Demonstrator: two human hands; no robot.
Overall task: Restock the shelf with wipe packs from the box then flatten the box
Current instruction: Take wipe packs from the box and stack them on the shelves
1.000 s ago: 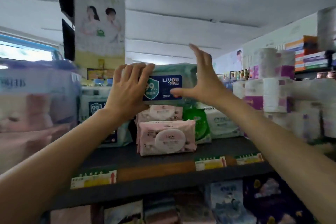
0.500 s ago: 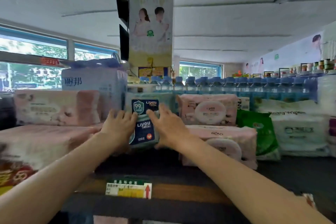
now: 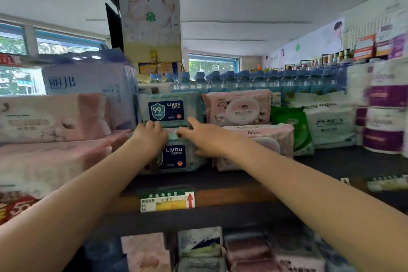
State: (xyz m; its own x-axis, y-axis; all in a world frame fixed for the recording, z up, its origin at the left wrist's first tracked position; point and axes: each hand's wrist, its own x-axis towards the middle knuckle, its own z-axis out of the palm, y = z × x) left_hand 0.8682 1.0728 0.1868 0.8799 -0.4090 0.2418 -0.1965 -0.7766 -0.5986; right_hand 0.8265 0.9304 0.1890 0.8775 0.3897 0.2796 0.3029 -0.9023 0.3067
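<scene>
Two teal wipe packs with dark blue labels are stacked on the dark shelf (image 3: 242, 178). The upper pack (image 3: 167, 109) stands behind and above the lower pack (image 3: 176, 158). My left hand (image 3: 152, 138) curls its fingers over the lower pack's top left edge. My right hand (image 3: 206, 139) lies against that pack's top right with fingers spread, its index finger reaching the upper pack's bottom edge. The box is out of view.
Pink wipe packs (image 3: 238, 107) are stacked just right of the teal ones, then a green pack (image 3: 291, 126) and white packs (image 3: 329, 126). Large pink tissue bundles (image 3: 50, 117) fill the left. Toilet rolls (image 3: 384, 117) stand at the right, water bottles (image 3: 265, 81) behind.
A second ago both hands held a teal pack up at the shelf's stack. It now stands on the shelf, and both hands have dropped to the seam between the two teal packs.
</scene>
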